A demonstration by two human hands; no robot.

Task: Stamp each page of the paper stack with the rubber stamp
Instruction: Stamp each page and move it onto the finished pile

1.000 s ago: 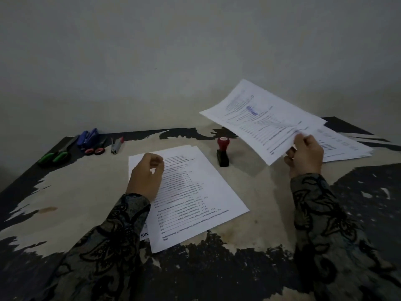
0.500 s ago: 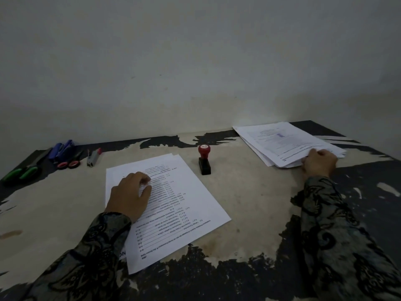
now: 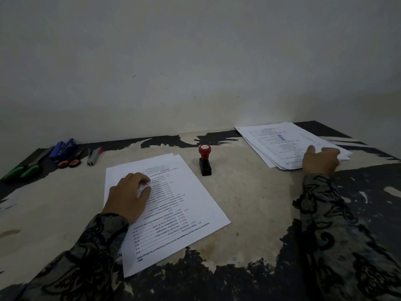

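A stack of printed white pages (image 3: 173,205) lies in front of me on the worn table (image 3: 249,213). My left hand (image 3: 129,196) rests on its left part with fingers loosely bent, holding nothing. The rubber stamp (image 3: 204,160), red knob on a black base, stands upright just beyond the stack's far right corner, untouched. At the far right a second pile of pages (image 3: 282,144) lies flat, its top sheet bearing a blue stamp mark. My right hand (image 3: 320,161) lies on that pile's near edge with fingers spread and relaxed.
Along the table's far left lie green-handled tools (image 3: 20,172), blue markers (image 3: 63,146), red-handled scissors (image 3: 69,162) and a small grey stapler (image 3: 93,157). A plain wall stands right behind the table. The table's surface is peeling, dark at the near and right edges.
My right hand carried a stamped sheet rightward, laid it on the right pile and let go. My left hand's fingers uncurled onto the near stack. The stamp stayed put.
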